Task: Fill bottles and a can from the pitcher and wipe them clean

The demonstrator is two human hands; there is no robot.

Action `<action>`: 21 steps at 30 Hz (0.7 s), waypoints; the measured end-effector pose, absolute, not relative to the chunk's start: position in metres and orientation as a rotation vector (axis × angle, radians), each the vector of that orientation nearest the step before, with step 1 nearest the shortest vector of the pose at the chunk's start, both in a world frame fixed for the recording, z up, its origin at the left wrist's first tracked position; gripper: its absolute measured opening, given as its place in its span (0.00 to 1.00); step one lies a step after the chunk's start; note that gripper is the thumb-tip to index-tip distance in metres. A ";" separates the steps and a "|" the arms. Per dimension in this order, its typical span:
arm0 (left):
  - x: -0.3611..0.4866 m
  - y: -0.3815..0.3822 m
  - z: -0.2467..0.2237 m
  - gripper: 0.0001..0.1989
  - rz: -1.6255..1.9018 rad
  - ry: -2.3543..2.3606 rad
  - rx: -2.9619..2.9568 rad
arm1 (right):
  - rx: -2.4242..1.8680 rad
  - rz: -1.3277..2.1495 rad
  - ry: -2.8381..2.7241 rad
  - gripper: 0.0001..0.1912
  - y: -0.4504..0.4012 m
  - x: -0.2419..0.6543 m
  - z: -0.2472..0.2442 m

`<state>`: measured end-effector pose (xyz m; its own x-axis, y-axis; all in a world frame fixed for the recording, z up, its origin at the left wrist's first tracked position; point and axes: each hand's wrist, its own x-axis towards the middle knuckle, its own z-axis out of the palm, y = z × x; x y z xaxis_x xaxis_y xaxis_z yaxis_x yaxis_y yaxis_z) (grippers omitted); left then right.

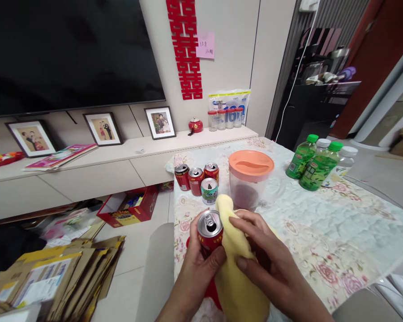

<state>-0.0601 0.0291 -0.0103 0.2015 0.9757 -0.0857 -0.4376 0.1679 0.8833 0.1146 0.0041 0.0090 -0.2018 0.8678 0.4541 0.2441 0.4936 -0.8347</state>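
Observation:
A red drink can (pixel 211 241) with its top opened stands upright in my left hand (pixel 201 268), whose fingers and thumb wrap round it. My right hand (pixel 272 255) grips a yellow cloth (pixel 233 264) and presses it against the can's right side; the cloth hangs down below both hands. Just beyond them is a green and white can (pixel 209 191). Behind that one stand several red cans (pixel 196 181), all with opened tops. To their right is a clear plastic tub (pixel 245 193) with an orange lid (pixel 251 164) and something dark inside.
A flowered tablecloth (pixel 342 228) covers the table. Bottles with green labels (pixel 319 169) stand at its right. Small glass jars (pixel 221 120) line the cabinet by the wall. On the floor at left are flattened cardboard pieces (pixel 53 277) and a red box (pixel 130 214).

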 end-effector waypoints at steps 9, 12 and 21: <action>-0.064 0.028 -0.020 0.44 1.305 0.796 0.864 | -1.130 0.727 -1.773 0.29 0.021 0.112 -0.013; -0.063 0.028 -0.023 0.47 1.353 0.835 0.857 | -1.239 0.700 -1.819 0.26 0.022 0.110 -0.020; -0.058 0.027 -0.022 0.43 1.306 0.875 0.817 | -1.074 0.511 -1.738 0.24 0.009 0.101 -0.002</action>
